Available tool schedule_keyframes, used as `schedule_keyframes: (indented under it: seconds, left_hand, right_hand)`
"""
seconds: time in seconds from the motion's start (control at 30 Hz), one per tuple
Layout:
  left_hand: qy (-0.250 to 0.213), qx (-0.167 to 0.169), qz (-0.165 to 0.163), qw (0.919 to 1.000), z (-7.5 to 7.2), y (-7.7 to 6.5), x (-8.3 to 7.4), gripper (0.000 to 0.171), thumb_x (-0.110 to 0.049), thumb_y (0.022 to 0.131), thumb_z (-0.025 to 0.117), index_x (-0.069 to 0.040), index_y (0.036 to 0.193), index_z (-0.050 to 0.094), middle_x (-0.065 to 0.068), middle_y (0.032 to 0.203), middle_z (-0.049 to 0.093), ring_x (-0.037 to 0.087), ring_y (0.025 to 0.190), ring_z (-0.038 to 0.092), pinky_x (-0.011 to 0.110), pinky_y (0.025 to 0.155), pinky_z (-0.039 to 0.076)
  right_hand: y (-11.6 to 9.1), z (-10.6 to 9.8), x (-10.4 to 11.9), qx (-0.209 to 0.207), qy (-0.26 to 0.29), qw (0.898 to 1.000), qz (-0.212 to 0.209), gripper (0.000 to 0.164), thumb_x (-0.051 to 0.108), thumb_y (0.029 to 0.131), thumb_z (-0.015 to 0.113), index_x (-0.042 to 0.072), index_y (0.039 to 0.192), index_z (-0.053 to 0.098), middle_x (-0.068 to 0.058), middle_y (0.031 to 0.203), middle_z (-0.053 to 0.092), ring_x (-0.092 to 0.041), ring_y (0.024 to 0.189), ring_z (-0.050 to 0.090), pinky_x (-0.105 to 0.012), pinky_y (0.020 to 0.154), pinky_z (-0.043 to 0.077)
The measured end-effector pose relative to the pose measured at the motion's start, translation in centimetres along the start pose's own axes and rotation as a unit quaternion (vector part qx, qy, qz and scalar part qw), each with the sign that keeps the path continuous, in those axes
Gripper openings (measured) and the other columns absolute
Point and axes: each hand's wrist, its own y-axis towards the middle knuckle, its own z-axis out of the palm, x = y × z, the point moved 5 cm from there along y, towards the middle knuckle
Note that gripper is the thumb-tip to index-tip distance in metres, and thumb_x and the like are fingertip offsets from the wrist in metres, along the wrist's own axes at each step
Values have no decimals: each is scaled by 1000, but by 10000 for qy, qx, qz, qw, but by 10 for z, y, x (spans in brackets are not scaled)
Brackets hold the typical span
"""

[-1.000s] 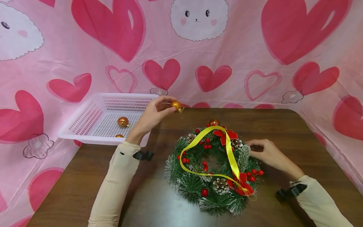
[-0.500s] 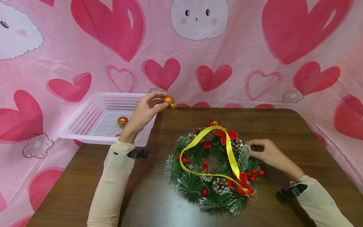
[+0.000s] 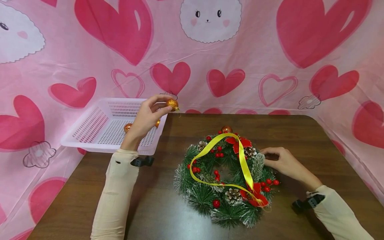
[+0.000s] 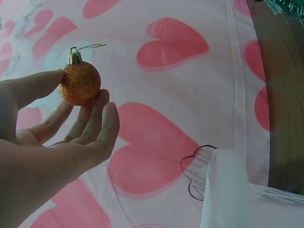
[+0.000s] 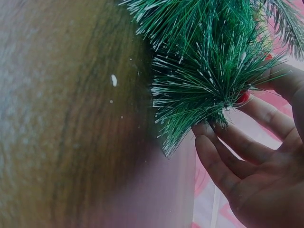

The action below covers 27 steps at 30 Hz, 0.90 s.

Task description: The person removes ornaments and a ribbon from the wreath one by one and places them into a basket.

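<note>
My left hand (image 3: 147, 115) pinches a gold glitter Christmas bauble (image 3: 172, 104) between thumb and fingertips, raised beside the basket's right end. In the left wrist view, the bauble's cap and string loop (image 4: 76, 53) point up. My right hand (image 3: 282, 162) holds the right edge of a green Christmas wreath (image 3: 201, 196) lying on the table; in the right wrist view its fingers (image 5: 254, 145) curl at the frosted needles, with the thumb partly hidden. The wreath carries pine cones, red berries, red flowers and a yellow ribbon (image 3: 246, 166). A shiny copper bauble (image 3: 226, 129) sits at its far edge.
A white plastic basket (image 3: 81, 144) stands at the back left of the brown wooden table (image 3: 162, 200). Inside it lie a copper bauble (image 3: 127, 127) and a gold one (image 3: 157, 123), partly hidden. A pink cloth (image 3: 255, 53) with hearts hangs behind the table.
My left hand has moved left and slightly up with the gold bauble, coming over the basket's right side. The right hand and the wreath have stayed in place.
</note>
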Motion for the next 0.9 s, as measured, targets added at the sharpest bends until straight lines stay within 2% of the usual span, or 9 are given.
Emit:
schedule_keyframes:
  seconds: [0.37,0.53,0.9]
  left_hand:
    - [-8,-402,-112,9991,-14,-1,2,36,-9,94,67,0,129,60,15,127,59,24,115,59,23,93,51]
    - [167,-492,-173,9985,-20,-2,4,37,-12,95,67,-1,130,59,13,128,59,24,115,59,22,91,51]
    - [221,-786,-88,9966,-30,1,13,34,-6,94,67,3,126,61,16,123,61,19,108,62,19,88,51]
  right_hand:
    - [1,0,-1,-72,-144,9999,-43,22,15,90,73,7,111,75,-8,110,73,-9,100,63,-22,85,50]
    - [0,0,-2,-72,-159,9998,-39,22,17,90,73,9,110,75,-7,110,73,-9,101,63,-22,86,50]
    - [1,0,-4,-109,-221,9997,-38,22,15,90,73,7,110,75,-8,110,73,-15,103,63,-20,87,48]
